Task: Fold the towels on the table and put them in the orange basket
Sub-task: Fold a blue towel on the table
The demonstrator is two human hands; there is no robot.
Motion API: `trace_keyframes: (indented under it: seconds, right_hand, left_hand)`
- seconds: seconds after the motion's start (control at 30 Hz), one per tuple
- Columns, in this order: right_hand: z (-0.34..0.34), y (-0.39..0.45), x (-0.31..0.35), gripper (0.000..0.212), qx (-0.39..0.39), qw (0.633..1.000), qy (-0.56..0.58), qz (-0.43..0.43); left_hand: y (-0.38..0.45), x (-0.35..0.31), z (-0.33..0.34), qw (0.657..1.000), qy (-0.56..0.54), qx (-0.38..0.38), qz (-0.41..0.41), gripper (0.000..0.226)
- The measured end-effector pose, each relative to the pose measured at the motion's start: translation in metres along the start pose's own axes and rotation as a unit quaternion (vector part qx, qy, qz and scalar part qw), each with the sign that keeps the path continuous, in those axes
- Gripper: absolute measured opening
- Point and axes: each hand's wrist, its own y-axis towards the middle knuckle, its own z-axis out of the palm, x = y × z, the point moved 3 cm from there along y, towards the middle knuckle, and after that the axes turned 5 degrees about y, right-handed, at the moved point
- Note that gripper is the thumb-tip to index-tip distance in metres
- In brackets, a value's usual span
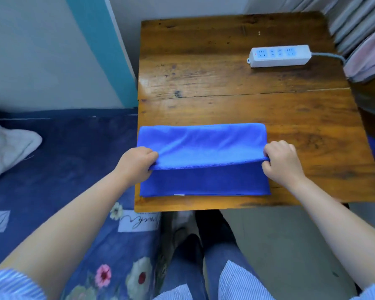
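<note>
Blue microfibre towel (204, 146), one in count, lies at the near edge of the wooden table (247, 100), its left side reaching the table's left edge. It is part-folded: the upper layer is raised off the lower layer along a long hemmed edge that runs between the two hands, and the lower layer lies flat on the wood with a small white tag showing at its near edge.

Left hand (134, 163): fingers curled, pinching the left end of the raised edge. Right hand (281, 161): fingers curled, thumb and fingers closed round the right end of the same edge. Both hands hold the cloth taut between them; neither holds anything else.

Other items, counted:
- White power strip (279, 55), one, on the far right part of the table, with a grey cable (329, 56) leading off to the right.
- Dark blue floral bedcover (74, 169), one, left of the table.
- White cloth (7, 146), one, bunched at the bedcover's left edge.
- Striped fabric (355, 24), hanging at the upper right beside the table.

The orange basket does not appear in the head view.
</note>
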Motion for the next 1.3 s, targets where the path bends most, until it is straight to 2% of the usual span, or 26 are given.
trace_keyframes:
  seconds: [0.13, 0.4, 0.5, 0.57, 0.6, 0.67, 0.73, 0.83, 0.9, 0.97, 1.0, 1.07, 1.13, 1.27, 1.3]
  right_hand:
    - [0.003, -0.033, 0.009, 0.006, -0.006, 1.0, -0.011, -0.027]
    - [0.011, -0.059, 0.009, 0.006, -0.022, 0.998, -0.015, -0.058]
    - [0.02, -0.068, 0.009, 0.013, -0.008, 0.997, -0.038, -0.069]
    - [0.029, -0.074, 0.007, 0.025, 0.02, 0.996, -0.058, -0.059]
    - [0.032, -0.077, 0.006, 0.029, 0.031, 0.996, -0.066, -0.052]
    - [0.037, -0.081, 0.005, 0.029, 0.046, 0.996, -0.073, -0.038]
    - [0.039, -0.084, 0.003, 0.029, 0.054, 0.996, -0.071, -0.023]
    - [0.041, -0.088, 0.004, 0.024, 0.052, 0.996, -0.075, -0.014]
    - [0.039, -0.087, 0.008, 0.012, 0.016, 0.997, -0.07, -0.019]
    - [0.039, -0.081, 0.015, 0.023, -0.023, 0.998, -0.05, -0.018]
    - [0.039, -0.075, 0.02, 0.03, -0.04, 0.998, -0.038, -0.021]
    - [0.042, -0.06, 0.035, 0.035, -0.055, 0.998, -0.027, -0.034]
    - [0.046, -0.041, 0.049, 0.029, -0.05, 0.998, -0.026, -0.03]
    - [0.053, -0.017, 0.057, 0.028, -0.019, 1.0, 0.001, 0.014]
    - [0.055, -0.014, 0.055, 0.029, -0.011, 1.0, 0.004, 0.02]
  left_hand:
    - [-0.023, -0.017, 0.018, 0.999, 0.033, 0.028, 0.018, 0.045]
    - [-0.03, -0.026, 0.045, 0.995, 0.086, -0.013, 0.044, 0.043]
    - [-0.034, -0.026, 0.065, 0.99, 0.121, 0.07, -0.002, 0.02]
    - [-0.04, -0.022, 0.076, 0.982, 0.103, 0.144, -0.062, 0.021]
    - [-0.04, -0.023, 0.075, 0.983, 0.093, 0.144, -0.064, 0.02]
    - [-0.043, -0.033, 0.069, 0.989, 0.079, 0.123, -0.029, 0.023]
    - [-0.046, -0.032, 0.069, 0.987, 0.095, 0.124, -0.042, 0.023]
    - [-0.051, -0.032, 0.07, 0.991, 0.072, 0.093, -0.059, 0.053]
    - [-0.049, -0.037, 0.06, 0.994, 0.033, 0.065, -0.079, 0.044]
    - [-0.04, -0.037, 0.052, 0.996, 0.03, -0.037, -0.075, 0.035]
    - [-0.034, -0.037, 0.048, 0.995, 0.027, -0.054, -0.079, 0.035]
    - [-0.017, -0.039, 0.042, 0.993, 0.007, -0.055, -0.101, 0.032]
    - [0.0, -0.04, 0.038, 0.988, -0.018, -0.066, -0.135, 0.013]
    - [0.023, -0.042, 0.047, 0.98, -0.061, -0.07, -0.177, 0.036]
    - [0.025, -0.042, 0.053, 0.981, -0.055, -0.043, -0.184, 0.042]
